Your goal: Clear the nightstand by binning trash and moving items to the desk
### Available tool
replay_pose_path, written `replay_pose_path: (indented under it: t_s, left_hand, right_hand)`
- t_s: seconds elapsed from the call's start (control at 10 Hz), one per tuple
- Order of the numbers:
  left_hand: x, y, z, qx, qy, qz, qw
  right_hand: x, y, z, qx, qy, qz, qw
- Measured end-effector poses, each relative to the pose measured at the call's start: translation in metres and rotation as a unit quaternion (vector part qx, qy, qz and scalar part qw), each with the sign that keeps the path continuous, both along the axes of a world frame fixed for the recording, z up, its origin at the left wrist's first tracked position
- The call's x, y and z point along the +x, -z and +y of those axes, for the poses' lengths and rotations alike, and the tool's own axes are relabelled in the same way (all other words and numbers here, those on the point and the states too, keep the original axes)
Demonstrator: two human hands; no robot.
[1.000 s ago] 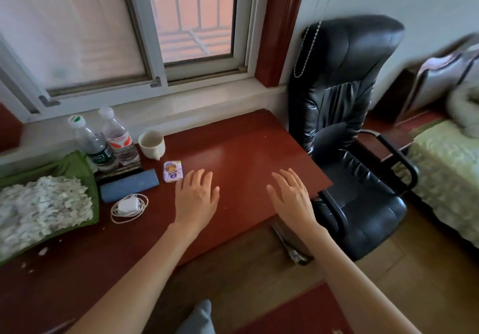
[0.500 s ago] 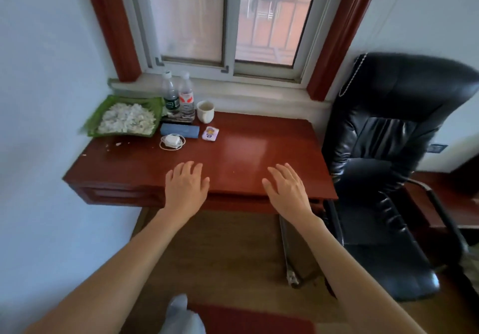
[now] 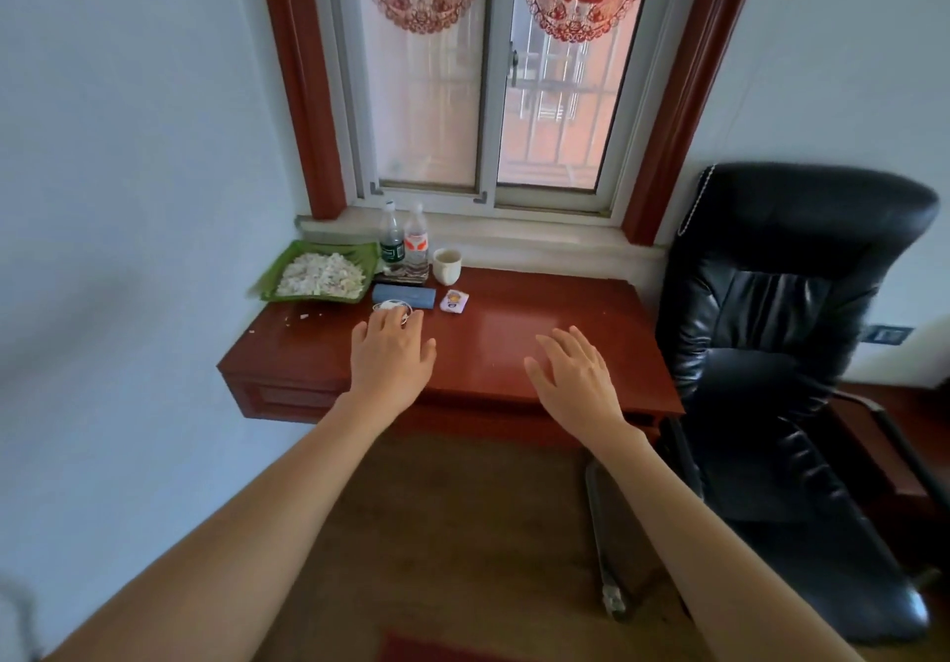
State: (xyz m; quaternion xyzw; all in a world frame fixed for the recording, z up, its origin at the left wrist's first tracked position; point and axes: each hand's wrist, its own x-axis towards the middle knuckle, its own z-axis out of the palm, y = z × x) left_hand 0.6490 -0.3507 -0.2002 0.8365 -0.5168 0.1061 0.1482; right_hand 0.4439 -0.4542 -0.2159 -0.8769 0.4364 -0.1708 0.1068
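Both hands flat, fingers spread, holding nothing: left hand (image 3: 393,355) has the coiled charger (image 3: 386,306) at its 12 o'clock; right hand (image 3: 573,376) is over bare bench (image 3: 514,337).

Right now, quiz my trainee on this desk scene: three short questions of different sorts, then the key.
1. True or false: the left hand grips a bottle.
2. What stands just right of the two bottles? A) white cup B) lamp C) book
3. Fill in: the green tray sits at the desk's far ____ corner.

Key: 1 false, both it and the right hand are open and hold nothing; 2 A, the white cup; 3 left.
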Motion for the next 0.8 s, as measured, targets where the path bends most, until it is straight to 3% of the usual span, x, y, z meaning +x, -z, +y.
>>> replay_pose_path:
  t_s: [0.4, 0.8]
  left_hand:
    - [-0.038, -0.036, 0.083, -0.006, 0.046, -0.041, 0.998]
    - [-0.061, -0.067, 0.095, -0.020, 0.015, -0.043, 0.999]
  right_hand:
    - [-0.027, -0.048, 0.090, -0.020, 0.008, 0.008, 1.000]
    - [-0.047, -0.083, 0.094, -0.044, -0.008, 0.016, 0.999]
